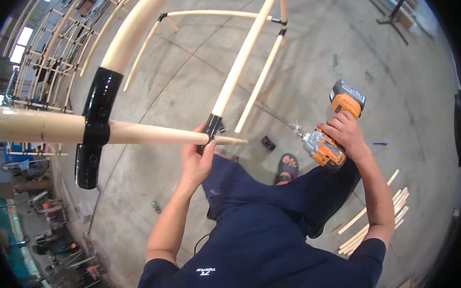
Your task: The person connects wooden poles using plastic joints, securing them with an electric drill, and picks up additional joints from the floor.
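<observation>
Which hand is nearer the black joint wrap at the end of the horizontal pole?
Left. The left hand grips the pole right at the black wrap. The right hand is off to the right, holding the orange drill, apart from it.

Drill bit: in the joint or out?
Out. The orange drill sits in the right hand, its bit in open air, apart from the black connector the left hand holds.

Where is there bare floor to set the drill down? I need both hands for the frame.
Bare concrete floor lies open right of the pale wooden frame, above the right hand with the orange drill. Crowded: wooden sticks at lower right, and small black pieces by the left hand.
</observation>
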Tool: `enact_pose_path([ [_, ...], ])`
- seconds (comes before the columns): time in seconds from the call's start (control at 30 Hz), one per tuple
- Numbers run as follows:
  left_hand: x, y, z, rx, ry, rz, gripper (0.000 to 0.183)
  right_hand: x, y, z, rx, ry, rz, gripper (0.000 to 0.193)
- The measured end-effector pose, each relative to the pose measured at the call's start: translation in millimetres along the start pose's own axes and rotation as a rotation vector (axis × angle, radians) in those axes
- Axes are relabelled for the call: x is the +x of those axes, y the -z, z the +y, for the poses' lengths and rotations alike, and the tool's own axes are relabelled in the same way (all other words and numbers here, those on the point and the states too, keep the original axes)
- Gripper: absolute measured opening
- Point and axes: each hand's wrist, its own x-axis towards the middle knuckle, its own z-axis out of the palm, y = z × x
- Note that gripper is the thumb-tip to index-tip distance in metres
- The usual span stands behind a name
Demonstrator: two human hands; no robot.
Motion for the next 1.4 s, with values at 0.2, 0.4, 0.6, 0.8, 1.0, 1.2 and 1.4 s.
enact_pose_path([
  [0.2,-0.4,-1.0,-6.9,-0.027,-0.027,0.035,0.048,-31.4,23.8,61.3,0.044,-0.433,0.081,0.038],
  [0.4,-0.3,-13.2,5.4,-0.082,0.069,0.059,0.047,-79.3,-33.5,98.9,-0.049,-1.132,-0.172,0.033],
  [0.6,-8.7,-5.1,-2.6,-0.112,0.063,0.165,0.046,-157.1,-181.1,99.6,0.071,-1.182,-0.252,0.034],
  [0.8,-13.1,-15.4,1.5,-0.146,0.160,0.279,0.041,-211.6,-256.8,142.0,0.164,-1.187,-0.479,0.036],
  [1.0,-10.4,-21.0,8.9,0.054,0.083,0.352,0.037,-246.4,-309.2,201.2,0.241,-1.036,-0.776,0.039],
  [1.2,1.2,-33.6,-19.4,-0.243,-0.077,0.421,0.039,-213.8,-300.8,360.9,0.303,-0.752,-0.648,0.041],
  [1.4,-18.5,-29.4,-40.3,-0.289,-0.162,0.463,0.042,58.2,-269.8,223.7,0.282,-0.530,-0.464,0.046],
])
